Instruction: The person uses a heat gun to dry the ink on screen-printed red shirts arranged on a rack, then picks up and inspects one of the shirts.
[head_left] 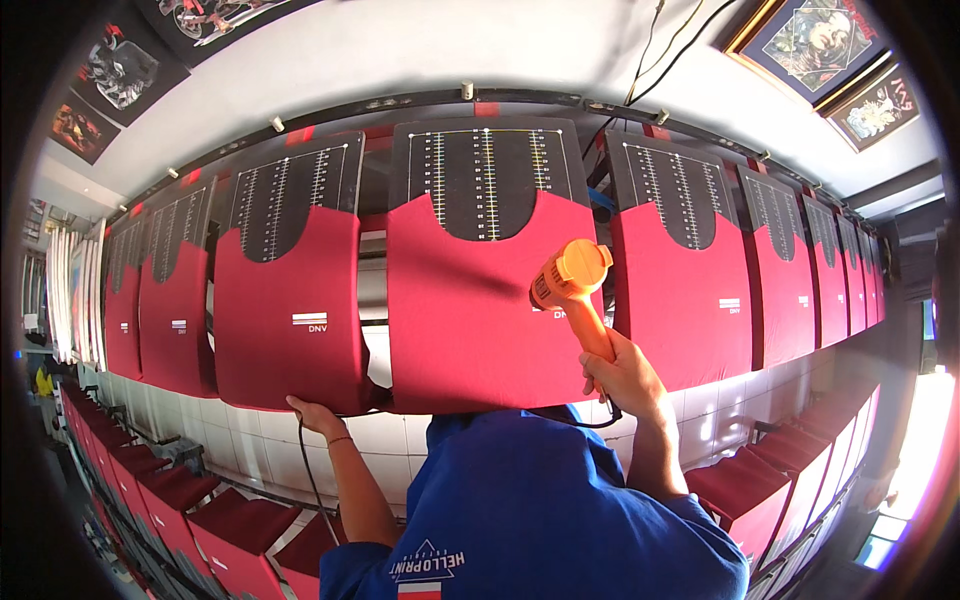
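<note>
- The right hand point(622, 375) is gripping a handle in a closed fist, knuckles turned toward the camera, thumb wrapping round the near side.
- The right forearm is rising steeply from the lower edge, the wrist bending slightly inward toward the picture's middle.
- The left hand point(316, 416) is reaching up and forward, fingers curling over an edge above it, palm facing away.
- The left forearm is angling up from below, bare, with a thin band showing at the wrist.
</note>
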